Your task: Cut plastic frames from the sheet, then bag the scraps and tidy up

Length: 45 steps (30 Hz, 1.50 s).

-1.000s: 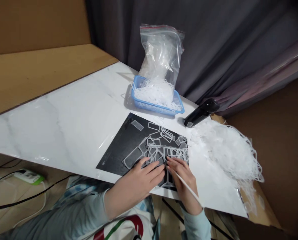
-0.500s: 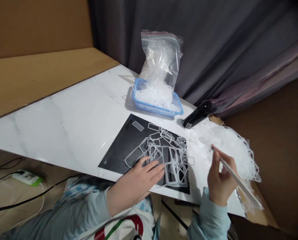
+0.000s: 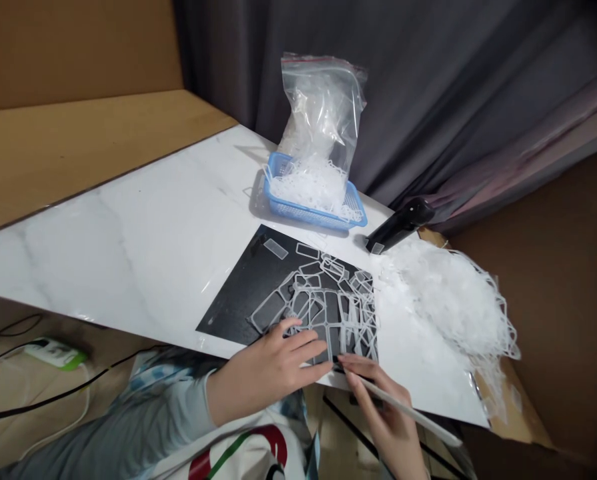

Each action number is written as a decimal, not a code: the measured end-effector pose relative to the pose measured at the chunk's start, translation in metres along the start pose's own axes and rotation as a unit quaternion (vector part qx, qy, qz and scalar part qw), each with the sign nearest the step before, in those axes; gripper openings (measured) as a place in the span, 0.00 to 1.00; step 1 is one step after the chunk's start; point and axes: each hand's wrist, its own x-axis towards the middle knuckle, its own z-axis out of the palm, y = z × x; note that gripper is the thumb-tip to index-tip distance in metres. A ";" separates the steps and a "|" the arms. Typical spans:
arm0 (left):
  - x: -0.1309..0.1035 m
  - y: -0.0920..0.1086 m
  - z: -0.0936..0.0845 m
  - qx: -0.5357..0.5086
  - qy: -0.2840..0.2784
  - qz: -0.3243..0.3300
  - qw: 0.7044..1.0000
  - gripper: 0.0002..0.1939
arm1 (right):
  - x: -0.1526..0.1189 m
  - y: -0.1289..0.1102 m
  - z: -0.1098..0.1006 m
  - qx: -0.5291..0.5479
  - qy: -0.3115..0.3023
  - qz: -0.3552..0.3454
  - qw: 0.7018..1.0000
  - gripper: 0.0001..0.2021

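Observation:
My left hand (image 3: 281,360) rests with fingers spread on the near part of a black mat (image 3: 238,297). Under and around its fingertips lie clear, thin rectangular frames (image 3: 271,310), many overlapping toward the mat's right side. In my right hand (image 3: 385,407) is a slim white pen-like tool (image 3: 423,420), gripped near its dark tip. That tip is at the mat's near edge, close beside my left fingers; its exact kind is unclear. A small clear rectangle (image 3: 276,249) lies apart at the mat's far left.
A pile of white translucent pieces (image 3: 458,300) covers the table's right side. Behind the mat, a blue basket (image 3: 308,217) holds white scraps and a zip bag (image 3: 323,113). A black object (image 3: 401,227) leans nearby. The white table (image 3: 128,247) extends left.
My right hand has moved left and nearer, from the translucent pile to the mat's near edge, with the white tool still in it. My left hand has barely shifted.

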 end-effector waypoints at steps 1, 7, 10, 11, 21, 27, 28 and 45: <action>0.000 0.000 -0.001 0.004 0.003 0.004 1.000 0.14 | -0.001 0.002 0.001 0.002 0.005 0.006 1.000 0.10; 0.001 -0.001 -0.003 0.003 0.024 0.009 1.000 0.13 | -0.001 0.005 0.003 0.005 0.011 0.001 1.000 0.10; 0.000 -0.001 -0.001 0.009 0.023 0.008 1.000 0.13 | -0.001 0.006 0.002 0.008 0.006 -0.004 1.000 0.09; -0.001 0.000 -0.001 0.010 0.024 0.007 1.000 0.14 | -0.001 0.006 0.002 0.009 0.005 -0.004 1.000 0.09; -0.001 0.001 0.001 0.013 0.017 -0.016 1.000 0.14 | 0.003 0.007 0.005 -0.025 -0.009 -0.036 0.999 0.09; -0.001 0.001 0.001 0.021 0.031 -0.011 0.999 0.13 | 0.003 0.005 0.006 -0.021 0.004 -0.044 0.999 0.09; -0.001 0.001 0.001 0.019 0.032 -0.011 0.999 0.13 | 0.003 0.005 0.006 -0.018 0.006 -0.043 0.999 0.09; 0.000 0.000 0.000 0.002 0.024 -0.011 1.000 0.12 | 0.004 0.015 0.017 -0.234 0.038 -0.181 0.954 0.12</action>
